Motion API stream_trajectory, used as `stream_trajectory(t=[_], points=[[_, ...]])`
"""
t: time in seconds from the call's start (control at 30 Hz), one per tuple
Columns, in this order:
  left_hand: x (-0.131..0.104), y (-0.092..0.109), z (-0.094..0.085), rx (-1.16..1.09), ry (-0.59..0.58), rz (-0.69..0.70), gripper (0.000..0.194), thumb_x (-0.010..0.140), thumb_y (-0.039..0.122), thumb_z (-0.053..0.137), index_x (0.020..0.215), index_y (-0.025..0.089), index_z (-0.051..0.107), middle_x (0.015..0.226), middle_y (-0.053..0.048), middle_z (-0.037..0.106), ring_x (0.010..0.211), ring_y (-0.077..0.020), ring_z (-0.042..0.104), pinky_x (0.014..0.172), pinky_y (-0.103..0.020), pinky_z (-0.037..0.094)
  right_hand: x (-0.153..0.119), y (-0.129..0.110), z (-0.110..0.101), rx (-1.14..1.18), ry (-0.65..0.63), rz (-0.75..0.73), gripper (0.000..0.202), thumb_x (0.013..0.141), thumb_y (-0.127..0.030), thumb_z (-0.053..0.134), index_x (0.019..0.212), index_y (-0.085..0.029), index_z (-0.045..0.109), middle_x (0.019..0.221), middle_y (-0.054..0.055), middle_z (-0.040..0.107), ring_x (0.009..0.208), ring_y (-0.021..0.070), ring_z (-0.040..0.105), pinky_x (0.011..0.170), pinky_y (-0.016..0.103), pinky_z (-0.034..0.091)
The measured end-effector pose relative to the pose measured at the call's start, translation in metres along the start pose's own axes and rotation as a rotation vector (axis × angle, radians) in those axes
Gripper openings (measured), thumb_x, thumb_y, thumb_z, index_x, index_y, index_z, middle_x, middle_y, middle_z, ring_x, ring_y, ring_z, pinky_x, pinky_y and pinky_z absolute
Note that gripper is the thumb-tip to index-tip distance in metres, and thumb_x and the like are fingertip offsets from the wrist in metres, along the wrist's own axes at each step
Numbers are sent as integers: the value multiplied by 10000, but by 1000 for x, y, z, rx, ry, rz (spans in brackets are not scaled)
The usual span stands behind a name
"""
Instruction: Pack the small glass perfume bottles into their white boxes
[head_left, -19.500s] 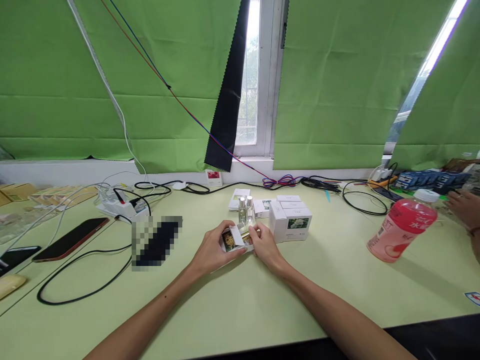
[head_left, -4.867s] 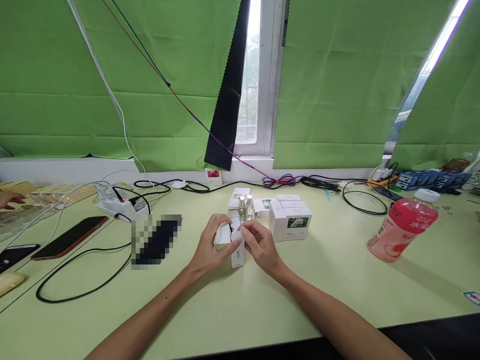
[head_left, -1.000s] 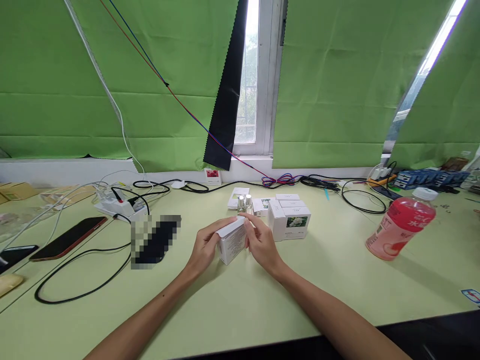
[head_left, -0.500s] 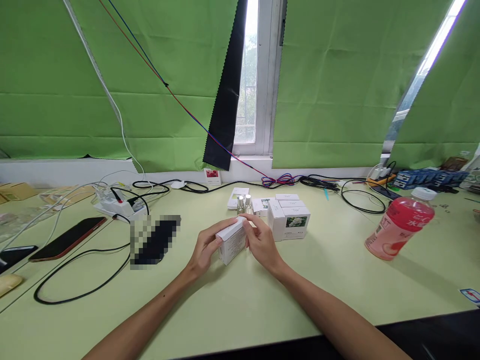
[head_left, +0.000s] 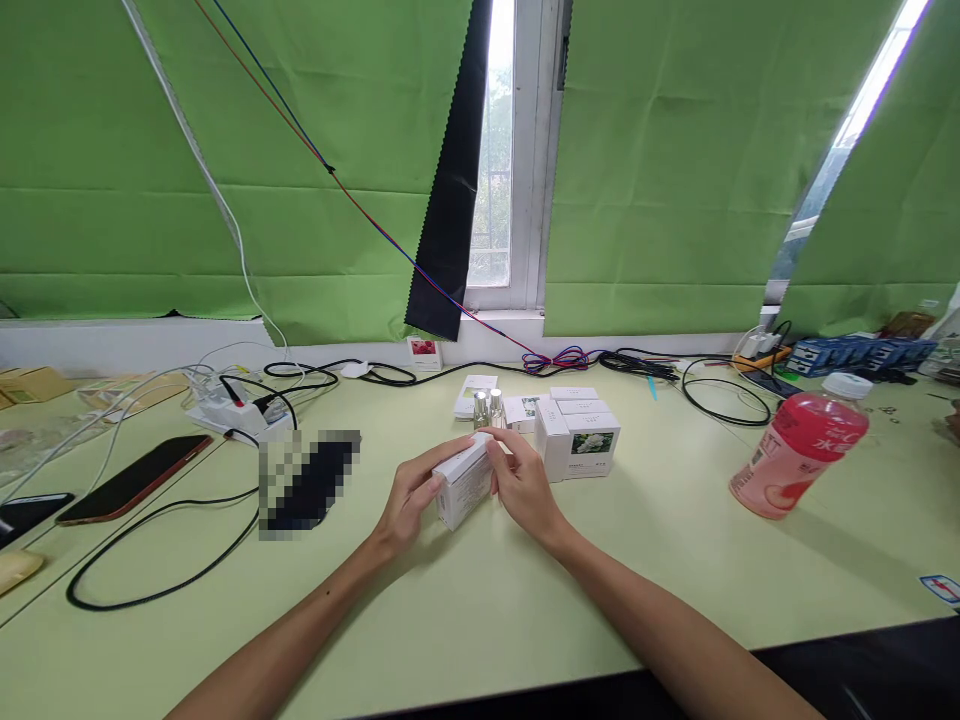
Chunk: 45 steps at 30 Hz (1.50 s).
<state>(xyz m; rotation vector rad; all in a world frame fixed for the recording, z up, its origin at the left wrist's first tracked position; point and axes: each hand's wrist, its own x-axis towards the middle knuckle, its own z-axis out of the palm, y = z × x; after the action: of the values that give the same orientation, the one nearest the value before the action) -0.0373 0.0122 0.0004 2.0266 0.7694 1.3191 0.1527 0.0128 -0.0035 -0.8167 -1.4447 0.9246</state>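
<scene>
A small white box stands on the pale green table, held at both ends. My left hand grips its left side, fingers along the far top edge and thumb at the near corner. My right hand holds the right end, with thumb and fingers at the top corner. Just behind the box are two small glass bottles with silver caps. To their right stand several white boxes, one printed with a white flower. A flat white box and a leaflet lie behind.
A pink drink bottle stands on the right. Phones, a power strip and a looped black cable are on the left. Bundled wires run along the back of the table.
</scene>
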Motion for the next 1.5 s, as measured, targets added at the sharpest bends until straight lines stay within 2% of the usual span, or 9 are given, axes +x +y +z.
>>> stream_trajectory(t=[0.13, 0.4, 0.53, 0.73, 0.97, 1.07, 1.27, 1.5], points=[[1, 2, 1, 18, 17, 10, 530, 988, 560, 479, 1325, 221, 707, 1376, -112, 685, 1248, -319, 642, 1023, -363, 507, 0, 3, 0, -19, 7, -10, 432, 1014, -529, 490, 1188, -209, 723, 1150, 109, 653, 580, 101, 536, 484, 255, 474], [1, 8, 6, 143, 63, 2, 441, 984, 448, 563, 1299, 177, 710, 1301, -133, 725, 1150, -291, 694, 963, -363, 551, 1, 2, -1, -28, -12, -8, 432, 1017, -525, 486, 1209, -215, 720, 1145, 106, 624, 614, 110, 536, 501, 257, 482], [1, 9, 7, 180, 67, 6, 417, 992, 422, 558, 1297, 181, 709, 1288, -125, 731, 1131, -275, 702, 954, -349, 557, 0, 2, -1, -42, 2, -12, 436, 1013, -530, 490, 1199, -213, 723, 1145, 110, 616, 703, 139, 573, 518, 251, 487], [1, 8, 6, 201, 64, 28, 409, 1004, 402, 540, 1306, 177, 701, 1294, -124, 728, 1126, -264, 702, 936, -331, 558, 1, 3, -1, -52, -7, 7, 434, 1014, -528, 481, 1199, -213, 716, 1138, 102, 614, 647, 123, 547, 508, 258, 478], [0, 8, 6, 207, 53, 25, 409, 1011, 392, 526, 1316, 178, 694, 1299, -124, 726, 1136, -267, 701, 947, -336, 556, 0, 2, 0, -73, 10, 21, 448, 1006, -542, 478, 1192, -200, 698, 1170, 117, 634, 826, 182, 615, 510, 248, 476], [0, 8, 6, 213, 49, 27, 416, 1015, 398, 516, 1320, 177, 692, 1305, -127, 723, 1139, -269, 701, 945, -338, 557, 0, 2, -1, -67, 3, 41, 457, 1002, -554, 482, 1194, -192, 684, 1126, 112, 648, 766, 167, 604, 478, 238, 452], [1, 10, 6, 224, 58, 38, 434, 1016, 424, 503, 1305, 170, 703, 1290, -138, 731, 1118, -266, 712, 925, -327, 566, 0, 1, -1, -36, -53, 104, 487, 1001, -588, 468, 1197, -182, 653, 848, 36, 621, 534, 106, 501, 414, 224, 388], [2, 13, 7, 224, 44, 6, 444, 1024, 430, 481, 1319, 171, 690, 1315, -132, 718, 1153, -270, 695, 962, -349, 551, 0, 2, -1, -29, -67, 83, 498, 1010, -600, 447, 1205, -193, 659, 804, 12, 610, 470, 91, 476, 398, 225, 385]])
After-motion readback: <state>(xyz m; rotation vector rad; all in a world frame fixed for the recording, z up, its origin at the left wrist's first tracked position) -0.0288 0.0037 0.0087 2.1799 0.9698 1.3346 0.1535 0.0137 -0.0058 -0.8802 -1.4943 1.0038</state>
